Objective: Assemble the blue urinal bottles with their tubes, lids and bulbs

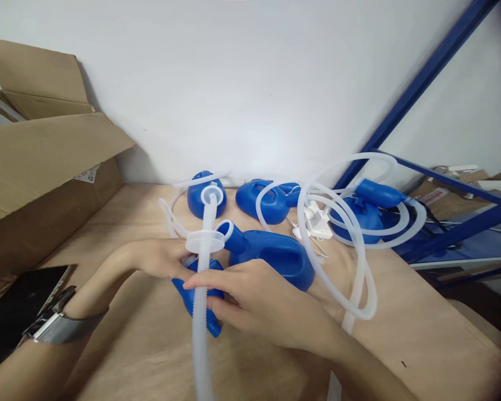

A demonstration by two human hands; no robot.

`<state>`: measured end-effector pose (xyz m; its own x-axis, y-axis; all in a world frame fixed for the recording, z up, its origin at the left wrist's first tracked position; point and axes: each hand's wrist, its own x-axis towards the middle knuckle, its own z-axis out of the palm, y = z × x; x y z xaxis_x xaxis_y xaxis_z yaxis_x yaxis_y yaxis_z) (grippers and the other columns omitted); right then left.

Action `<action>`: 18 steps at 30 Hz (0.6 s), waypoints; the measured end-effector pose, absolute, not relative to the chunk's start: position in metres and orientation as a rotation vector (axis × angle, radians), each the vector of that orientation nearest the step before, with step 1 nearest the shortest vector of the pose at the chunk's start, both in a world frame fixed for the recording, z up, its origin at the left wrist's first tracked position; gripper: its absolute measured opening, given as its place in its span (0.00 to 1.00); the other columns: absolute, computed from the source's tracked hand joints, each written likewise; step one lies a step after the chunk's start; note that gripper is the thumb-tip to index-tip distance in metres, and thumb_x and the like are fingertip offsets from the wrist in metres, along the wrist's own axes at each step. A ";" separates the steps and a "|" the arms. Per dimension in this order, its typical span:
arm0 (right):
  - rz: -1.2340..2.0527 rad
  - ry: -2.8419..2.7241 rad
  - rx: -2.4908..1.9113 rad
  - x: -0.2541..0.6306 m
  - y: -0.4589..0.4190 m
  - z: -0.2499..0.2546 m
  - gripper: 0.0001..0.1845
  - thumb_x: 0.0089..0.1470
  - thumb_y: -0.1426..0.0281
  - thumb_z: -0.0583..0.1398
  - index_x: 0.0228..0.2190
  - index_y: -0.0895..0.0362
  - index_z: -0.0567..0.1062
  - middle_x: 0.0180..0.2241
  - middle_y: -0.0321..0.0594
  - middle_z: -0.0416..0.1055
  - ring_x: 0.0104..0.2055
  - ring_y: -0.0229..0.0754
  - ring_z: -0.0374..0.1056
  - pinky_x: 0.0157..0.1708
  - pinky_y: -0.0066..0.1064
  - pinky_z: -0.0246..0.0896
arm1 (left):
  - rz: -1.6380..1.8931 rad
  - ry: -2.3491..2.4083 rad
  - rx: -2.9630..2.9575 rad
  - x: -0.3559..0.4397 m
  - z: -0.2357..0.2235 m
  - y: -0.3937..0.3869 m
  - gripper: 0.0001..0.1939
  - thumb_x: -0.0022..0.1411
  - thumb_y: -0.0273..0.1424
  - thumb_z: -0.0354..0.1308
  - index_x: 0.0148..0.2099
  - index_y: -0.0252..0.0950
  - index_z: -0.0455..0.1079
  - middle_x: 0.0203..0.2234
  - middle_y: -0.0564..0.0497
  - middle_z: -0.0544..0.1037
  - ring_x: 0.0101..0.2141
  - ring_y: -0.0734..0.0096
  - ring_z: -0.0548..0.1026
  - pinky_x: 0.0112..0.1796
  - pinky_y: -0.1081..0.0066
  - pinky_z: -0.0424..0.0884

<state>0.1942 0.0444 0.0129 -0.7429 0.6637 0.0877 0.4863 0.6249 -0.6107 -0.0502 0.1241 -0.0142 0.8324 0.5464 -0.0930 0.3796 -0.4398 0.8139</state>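
The right hand (pixel 254 298) pinches a translucent, ribbed plastic tube (pixel 201 334), which runs toward six o'clock below a round white plastic disc (pixel 204 241). At ten o'clock from it, the left hand (pixel 161 258) has hidden fingertips; its grip cannot be told. A blue plastic handled bottle (pixel 273 253) lies at one o'clock.

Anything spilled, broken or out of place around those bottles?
No spill or breakage shows. One thing looks odd: the white plug block sits between two blue bottles toward the back, close to the looping hose. Electrical gear amid bottles and tubing seems out of place.
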 end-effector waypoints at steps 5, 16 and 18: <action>0.492 -2.633 -0.880 0.190 0.046 0.001 0.19 0.74 0.72 0.61 0.62 0.50 0.78 0.42 0.37 0.87 0.38 0.40 0.82 0.39 0.30 0.72 | 0.117 0.733 1.927 -0.056 -0.020 0.125 0.23 0.69 0.36 0.63 0.64 0.44 0.78 0.55 0.53 0.86 0.55 0.53 0.83 0.53 0.65 0.80; 0.044 -2.419 -0.614 0.183 0.051 -0.034 0.16 0.76 0.75 0.56 0.59 0.61 0.78 0.35 0.38 0.86 0.35 0.39 0.81 0.39 0.31 0.74 | 0.430 1.238 1.613 -0.070 0.016 0.111 0.31 0.72 0.61 0.51 0.48 0.43 0.84 0.42 0.44 0.89 0.44 0.49 0.87 0.46 0.59 0.84; 0.081 -2.369 -0.663 0.179 0.050 -0.034 0.18 0.79 0.70 0.54 0.59 0.59 0.79 0.36 0.39 0.86 0.37 0.40 0.82 0.42 0.30 0.75 | 0.521 1.284 1.552 -0.064 0.019 0.101 0.34 0.71 0.64 0.52 0.56 0.43 0.82 0.42 0.45 0.89 0.42 0.50 0.88 0.44 0.59 0.85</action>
